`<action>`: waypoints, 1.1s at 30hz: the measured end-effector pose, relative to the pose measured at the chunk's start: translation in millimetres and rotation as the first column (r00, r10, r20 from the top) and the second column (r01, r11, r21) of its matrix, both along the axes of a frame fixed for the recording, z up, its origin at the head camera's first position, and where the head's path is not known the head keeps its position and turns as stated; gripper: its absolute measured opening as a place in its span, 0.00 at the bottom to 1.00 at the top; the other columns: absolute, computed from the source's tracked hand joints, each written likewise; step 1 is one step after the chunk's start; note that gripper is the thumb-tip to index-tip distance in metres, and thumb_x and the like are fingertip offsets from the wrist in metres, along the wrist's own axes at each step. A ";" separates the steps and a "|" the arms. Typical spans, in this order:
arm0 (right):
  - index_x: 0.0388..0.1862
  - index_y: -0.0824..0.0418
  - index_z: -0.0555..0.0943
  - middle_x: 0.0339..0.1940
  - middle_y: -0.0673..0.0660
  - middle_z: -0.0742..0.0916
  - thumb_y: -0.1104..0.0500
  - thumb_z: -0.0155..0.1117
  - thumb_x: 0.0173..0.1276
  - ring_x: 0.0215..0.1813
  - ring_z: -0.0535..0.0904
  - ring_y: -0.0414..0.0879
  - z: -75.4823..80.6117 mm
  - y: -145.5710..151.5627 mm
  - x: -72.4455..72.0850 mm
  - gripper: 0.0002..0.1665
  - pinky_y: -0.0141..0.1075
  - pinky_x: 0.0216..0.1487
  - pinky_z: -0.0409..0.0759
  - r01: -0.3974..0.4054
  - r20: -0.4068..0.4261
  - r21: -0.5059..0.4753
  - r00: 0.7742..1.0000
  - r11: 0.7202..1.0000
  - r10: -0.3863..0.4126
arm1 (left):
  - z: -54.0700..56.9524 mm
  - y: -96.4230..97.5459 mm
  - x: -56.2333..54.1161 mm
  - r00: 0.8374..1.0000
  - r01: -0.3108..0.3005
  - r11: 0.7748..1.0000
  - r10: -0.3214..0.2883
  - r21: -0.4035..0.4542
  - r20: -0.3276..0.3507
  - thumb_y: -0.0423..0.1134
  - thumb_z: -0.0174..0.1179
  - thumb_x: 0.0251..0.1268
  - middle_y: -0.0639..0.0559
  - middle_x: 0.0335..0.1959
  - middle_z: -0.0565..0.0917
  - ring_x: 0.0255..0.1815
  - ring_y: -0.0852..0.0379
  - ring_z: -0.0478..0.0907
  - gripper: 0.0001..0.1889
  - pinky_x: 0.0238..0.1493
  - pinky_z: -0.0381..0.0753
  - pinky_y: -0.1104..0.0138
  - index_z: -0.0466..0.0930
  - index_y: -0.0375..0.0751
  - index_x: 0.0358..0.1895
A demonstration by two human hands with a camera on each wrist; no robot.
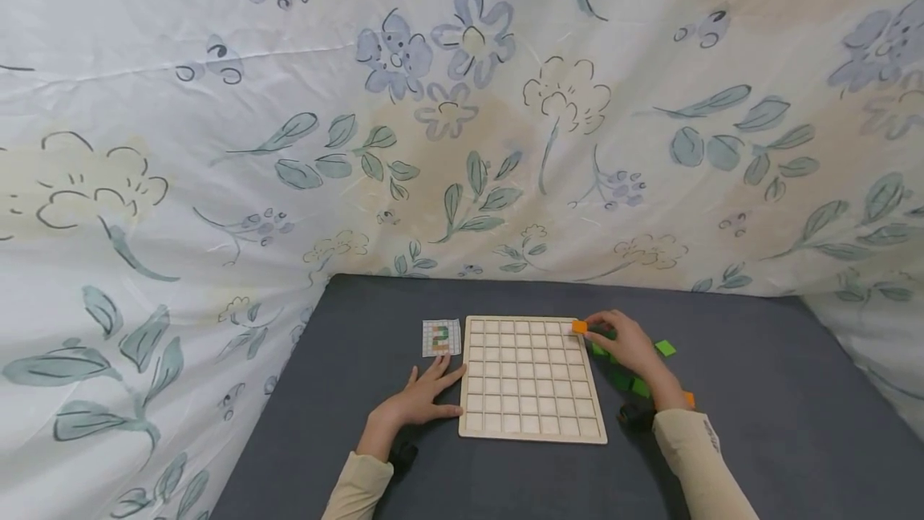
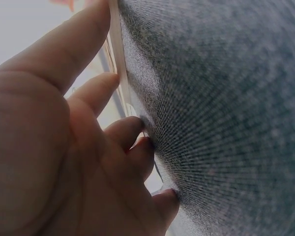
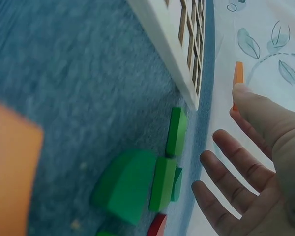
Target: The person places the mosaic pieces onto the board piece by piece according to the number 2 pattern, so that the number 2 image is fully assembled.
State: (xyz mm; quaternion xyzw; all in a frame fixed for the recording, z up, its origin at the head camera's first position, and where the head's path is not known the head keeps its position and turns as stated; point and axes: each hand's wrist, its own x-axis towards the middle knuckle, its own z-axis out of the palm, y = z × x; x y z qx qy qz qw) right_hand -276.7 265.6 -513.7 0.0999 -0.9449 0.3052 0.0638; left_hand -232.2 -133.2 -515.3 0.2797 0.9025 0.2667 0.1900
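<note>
Between thumb and finger my right hand (image 1: 626,341) pinches an orange square tile (image 1: 580,327) at the far right corner of the wooden grid board (image 1: 532,435). In the right wrist view that orange tile (image 3: 238,73) is seen edge-on, the other fingers spread. My left hand (image 1: 419,398) rests on the table with fingers spread, thumb and index fingertip touching the board's left edge. Its other fingertips lie by a small printed pattern card (image 1: 429,337). In the left wrist view the left hand (image 2: 88,142) touches the pale board edge (image 2: 119,54).
Loose green tiles (image 1: 640,387) lie right of the board, partly under the right arm. A separate green tile (image 1: 666,348) and another orange piece (image 1: 690,399) lie farther right. A red piece (image 3: 158,225) shows in the right wrist view. Floral cloth (image 1: 462,183) hangs behind the dark table (image 1: 390,303).
</note>
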 end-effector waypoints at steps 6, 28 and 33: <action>0.49 0.59 0.80 0.48 0.62 0.79 0.52 0.64 0.63 0.50 0.75 0.60 0.5 -8.6 -3.7 0.18 0.52 0.45 0.76 -0.016 -0.009 -0.017 1.000 1.000 0.016 | 1.3 0.3 1.0 1.000 0.003 1.000 -0.003 0.010 -0.009 0.54 0.56 0.63 0.37 0.74 0.44 0.75 0.39 0.36 0.38 0.66 0.31 0.36 0.52 0.46 0.73; 0.49 0.59 0.81 0.46 0.61 0.80 0.54 0.63 0.65 0.46 0.76 0.56 4.4 -37.1 -10.4 0.16 0.49 0.40 0.76 -0.109 0.008 -0.035 0.994 0.993 0.110 | -5.1 1.4 -3.5 1.000 -0.006 1.000 0.006 -0.012 0.001 0.56 0.55 0.62 0.40 0.75 0.43 0.75 0.43 0.36 0.39 0.67 0.31 0.38 0.52 0.50 0.73; 0.49 0.58 0.81 0.47 0.61 0.80 0.55 0.63 0.65 0.47 0.76 0.57 3.2 -45.6 -13.8 0.16 0.49 0.44 0.77 -0.129 0.024 -0.061 0.991 0.990 0.131 | -4.4 0.4 -2.3 1.000 -0.012 1.000 0.012 -0.015 -0.001 0.56 0.56 0.62 0.39 0.75 0.44 0.75 0.42 0.36 0.39 0.67 0.31 0.38 0.52 0.49 0.73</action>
